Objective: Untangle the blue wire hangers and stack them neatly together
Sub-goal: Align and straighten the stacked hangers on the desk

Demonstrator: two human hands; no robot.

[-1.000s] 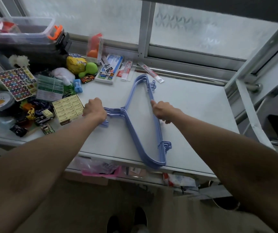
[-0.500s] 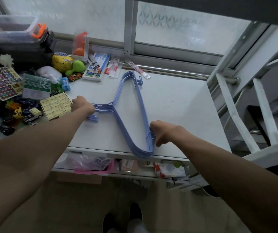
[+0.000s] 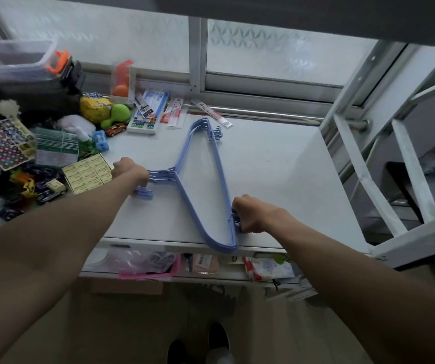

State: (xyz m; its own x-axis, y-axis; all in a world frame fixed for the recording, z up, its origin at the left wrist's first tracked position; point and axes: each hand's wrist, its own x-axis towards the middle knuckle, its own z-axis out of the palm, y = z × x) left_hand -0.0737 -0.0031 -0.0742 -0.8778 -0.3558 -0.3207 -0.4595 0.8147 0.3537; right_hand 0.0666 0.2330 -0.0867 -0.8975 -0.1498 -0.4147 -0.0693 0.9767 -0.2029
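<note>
Several blue wire hangers (image 3: 220,169) lie stacked flat on the white table (image 3: 276,174), their long bar running from the far end near the window down to the front edge. My left hand (image 3: 129,170) is closed around the bunched hook necks on the left side; the hook tips stick out below it. My right hand (image 3: 250,215) grips the near end of the long bar by the small notch hooks, close to the table's front edge. The near corner of the stack slightly overhangs that edge.
Toys, sticker sheets, a yellow card (image 3: 88,173), toy cars and a clear bin (image 3: 14,59) crowd the table's left side. Packets and a pen box (image 3: 148,111) lie along the window sill. A white metal frame (image 3: 368,164) stands at the right. A shelf with bags sits under the table.
My right hand slid down the long bar from its middle to the near end by the front edge. My left hand kept its hold on the hooks. The view shifted.
</note>
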